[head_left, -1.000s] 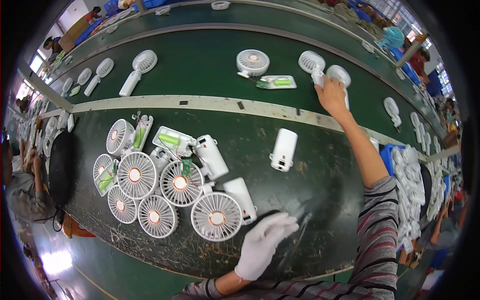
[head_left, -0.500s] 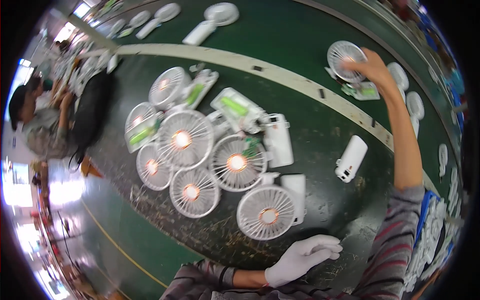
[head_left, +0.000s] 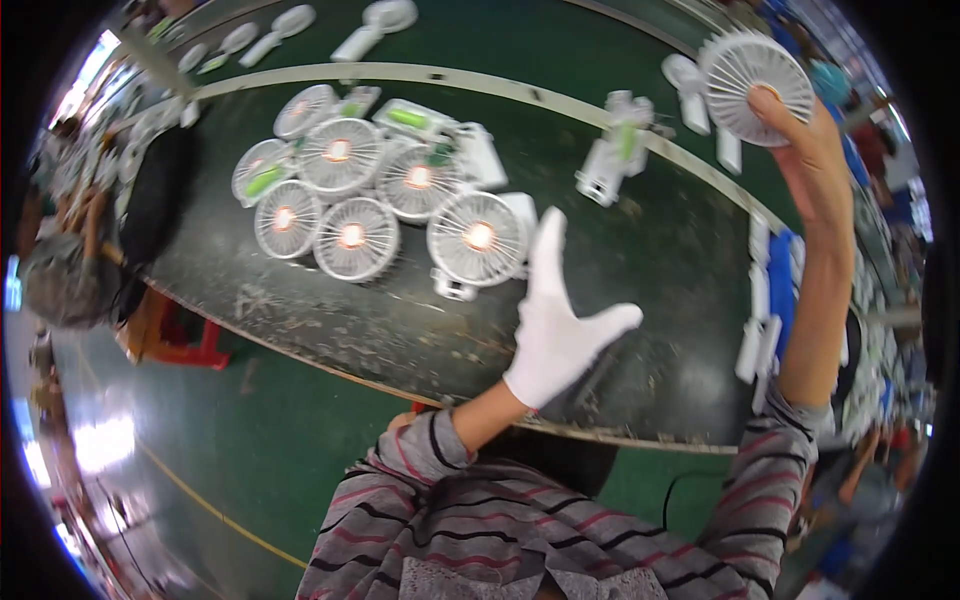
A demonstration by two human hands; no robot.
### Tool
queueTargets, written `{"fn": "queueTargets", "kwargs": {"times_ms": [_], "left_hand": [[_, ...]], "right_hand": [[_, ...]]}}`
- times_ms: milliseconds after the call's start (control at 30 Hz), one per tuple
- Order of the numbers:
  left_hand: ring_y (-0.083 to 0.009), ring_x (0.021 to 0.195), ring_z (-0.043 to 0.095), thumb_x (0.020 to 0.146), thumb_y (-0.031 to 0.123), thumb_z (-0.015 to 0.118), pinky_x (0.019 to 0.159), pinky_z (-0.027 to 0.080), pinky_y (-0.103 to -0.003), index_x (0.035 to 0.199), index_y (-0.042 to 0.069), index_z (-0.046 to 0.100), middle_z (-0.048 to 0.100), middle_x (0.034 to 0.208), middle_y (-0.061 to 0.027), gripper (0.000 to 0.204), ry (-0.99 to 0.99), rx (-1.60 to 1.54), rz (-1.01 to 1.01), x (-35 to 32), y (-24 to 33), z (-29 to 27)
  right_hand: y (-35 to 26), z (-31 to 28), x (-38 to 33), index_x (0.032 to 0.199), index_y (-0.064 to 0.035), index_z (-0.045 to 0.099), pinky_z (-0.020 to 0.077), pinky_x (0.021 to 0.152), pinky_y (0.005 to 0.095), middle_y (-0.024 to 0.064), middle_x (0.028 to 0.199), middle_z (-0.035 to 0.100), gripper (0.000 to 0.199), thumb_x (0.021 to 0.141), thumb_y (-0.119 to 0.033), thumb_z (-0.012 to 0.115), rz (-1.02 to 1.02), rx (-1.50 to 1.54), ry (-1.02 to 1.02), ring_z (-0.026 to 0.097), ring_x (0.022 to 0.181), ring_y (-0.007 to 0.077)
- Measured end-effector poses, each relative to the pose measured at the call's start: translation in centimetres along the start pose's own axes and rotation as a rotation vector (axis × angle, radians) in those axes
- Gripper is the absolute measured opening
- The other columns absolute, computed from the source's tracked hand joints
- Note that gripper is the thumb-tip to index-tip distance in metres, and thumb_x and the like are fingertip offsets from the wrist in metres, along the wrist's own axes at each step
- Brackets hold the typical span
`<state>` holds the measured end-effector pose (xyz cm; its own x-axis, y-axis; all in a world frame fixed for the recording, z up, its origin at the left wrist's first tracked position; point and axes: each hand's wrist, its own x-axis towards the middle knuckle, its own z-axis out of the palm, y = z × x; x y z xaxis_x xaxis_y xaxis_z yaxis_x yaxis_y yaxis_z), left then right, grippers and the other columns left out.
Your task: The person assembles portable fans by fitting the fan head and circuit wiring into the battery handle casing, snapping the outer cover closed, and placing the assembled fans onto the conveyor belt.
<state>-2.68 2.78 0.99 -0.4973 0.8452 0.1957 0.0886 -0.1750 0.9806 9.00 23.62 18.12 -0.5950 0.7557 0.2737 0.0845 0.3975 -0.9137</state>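
1. Up at the far right, my right hand (head_left: 810,150) had closed its fingers on the rim of a white round fan (head_left: 755,85) and held it in the air above the pale strip (head_left: 480,80) that runs along the belt. Half a second before, that hand was only reaching onto the fan where it lay, so I judged the fan had been lifted off the surface.
2. Nearer me, my left hand (head_left: 560,325), in a white glove, was spread open with nothing in it, above bare dark tabletop (head_left: 330,320). It had risen from resting low by the near edge.
3. Just left of the glove stood a cluster of lit fans (head_left: 380,200), packed touching one another, the nearest one (head_left: 478,238) close to my fingertips.
4. A white folded fan body (head_left: 615,150) lay between the cluster and the raised fan, by the strip.
5. Open room lay on the dark surface to the right of the cluster, up to a stack of white parts (head_left: 760,320) at the right edge.
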Motion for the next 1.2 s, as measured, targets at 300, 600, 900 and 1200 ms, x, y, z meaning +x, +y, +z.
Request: {"fn": "queueTargets", "kwargs": {"times_ms": [300,600,900,1200], "left_hand": [[-0.0209,0.093,0.063,0.073,0.015,0.069,0.084,0.047,-0.03,0.12,-0.003,0.05,0.063,0.102,-0.0157,0.053,-0.219,-0.035,-0.183,-2.2,-0.1,1.7],[-0.0147,0.093,0.056,0.094,0.031,0.046,0.084,0.045,-0.029,0.135,-0.003,0.035,0.054,0.111,-0.0092,0.055,-0.376,-0.615,-0.431,-3.8,0.8,0.9],[-0.0322,0.104,0.058,0.083,0.018,0.062,0.096,0.043,-0.053,0.123,0.0,0.044,0.051,0.114,-0.0175,0.048,-0.677,-1.286,-0.441,-4.4,4.3,-0.7],[-0.011,0.048,0.045,0.092,0.049,0.046,0.051,0.048,-0.027,0.114,-0.01,0.047,0.048,0.064,-0.0036,0.063,-0.548,-0.733,-0.4,-3.4,1.8,-1.0]], "right_hand": [[-1.8,4.5,-11.3,0.112,0.0058,0.054,0.0513,0.08,0.028,0.0109,0.101,0.064,0.044,0.077,-0.015,0.072,0.142,0.321,-0.047,0.063,0.089,0.0161],[-1.4,2.9,-13.2,0.12,0.0039,0.047,0.0471,0.086,0.0294,0.009,0.109,0.059,0.053,0.078,-0.018,0.071,0.15,0.378,0.104,0.059,0.097,0.0144],[-1.9,3.1,-13.4,0.111,0.0052,0.056,0.0522,0.082,0.029,0.0114,0.101,0.064,0.041,0.079,-0.016,0.071,0.138,0.6,0.164,0.064,0.091,0.0162],[-3.0,3.1,-15.2,0.11,0.0037,0.056,0.051,0.081,0.0283,0.0091,0.098,0.065,0.048,0.073,-0.019,0.077,0.009,0.375,0.235,0.063,0.088,0.0144]]}}
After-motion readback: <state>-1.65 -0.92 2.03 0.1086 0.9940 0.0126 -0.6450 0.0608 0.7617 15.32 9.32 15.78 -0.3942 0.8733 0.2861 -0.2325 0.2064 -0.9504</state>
